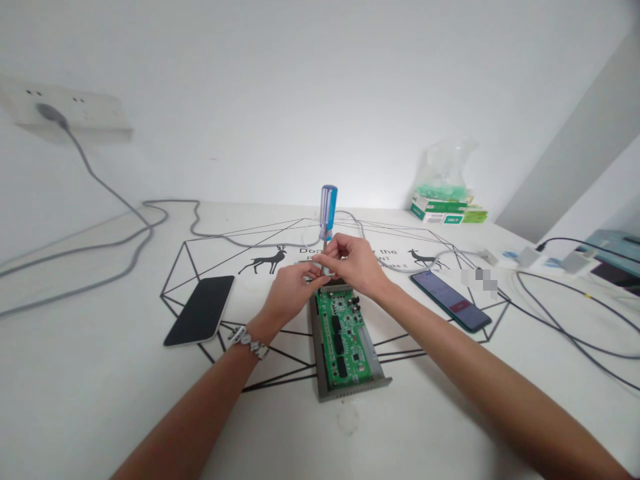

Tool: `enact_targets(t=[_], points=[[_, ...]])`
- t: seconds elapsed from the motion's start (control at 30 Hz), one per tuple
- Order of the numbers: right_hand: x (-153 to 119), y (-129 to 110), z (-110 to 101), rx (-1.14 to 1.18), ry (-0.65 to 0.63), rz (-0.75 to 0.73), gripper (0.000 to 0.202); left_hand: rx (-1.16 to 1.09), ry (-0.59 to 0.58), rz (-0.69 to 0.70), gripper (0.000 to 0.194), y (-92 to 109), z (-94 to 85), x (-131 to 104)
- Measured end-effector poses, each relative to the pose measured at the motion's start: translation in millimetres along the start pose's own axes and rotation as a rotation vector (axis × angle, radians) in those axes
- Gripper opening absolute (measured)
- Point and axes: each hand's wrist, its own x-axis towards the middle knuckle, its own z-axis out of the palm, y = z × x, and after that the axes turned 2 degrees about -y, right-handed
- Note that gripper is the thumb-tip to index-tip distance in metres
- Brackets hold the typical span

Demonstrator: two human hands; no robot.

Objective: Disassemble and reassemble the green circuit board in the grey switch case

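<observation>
A screwdriver (328, 208) with a clear and blue handle stands upright over the far end of a green circuit board (345, 337), which lies in a grey metal case (355, 392). My right hand (354, 263) pinches the screwdriver's shaft below the handle. Close beside it, my left hand (295, 288) has its fingers closed at the far end of the case, near the lower shaft. Whatever the left fingertips hold is too small to make out. The screwdriver's tip is hidden by the fingers.
A dark tablet (201, 311) lies to the left and a lit phone (451, 300) to the right. Grey cables (117, 193) cross the back left. Boxes (440, 207) with a plastic bag sit at the back right, chargers (535, 260) and black cables further right.
</observation>
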Motion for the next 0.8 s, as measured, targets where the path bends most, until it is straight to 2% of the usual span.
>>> enact_targets(t=[0.23, 0.5, 0.63, 0.8], points=[[3.8, -9.2, -11.5, 0.185, -0.273, 0.064, 0.028, -0.22, -0.185, -0.065, 0.032, 3.8, -3.6, -2.3], [4.8, -7.4, -15.9, 0.184, -0.331, 0.039, 0.028, -0.295, -0.266, -0.019, 0.028, -1.4, -2.8, -2.0], [5.0, -4.4, -15.6, 0.151, -0.3, 0.003, 0.023, -0.172, -0.192, -0.017, 0.027, 3.3, -4.8, -2.2], [4.3, -4.3, -10.1, -0.023, -0.139, -0.06, 0.015, -0.002, -0.014, -0.035, 0.032, 6.6, -4.0, -2.2]])
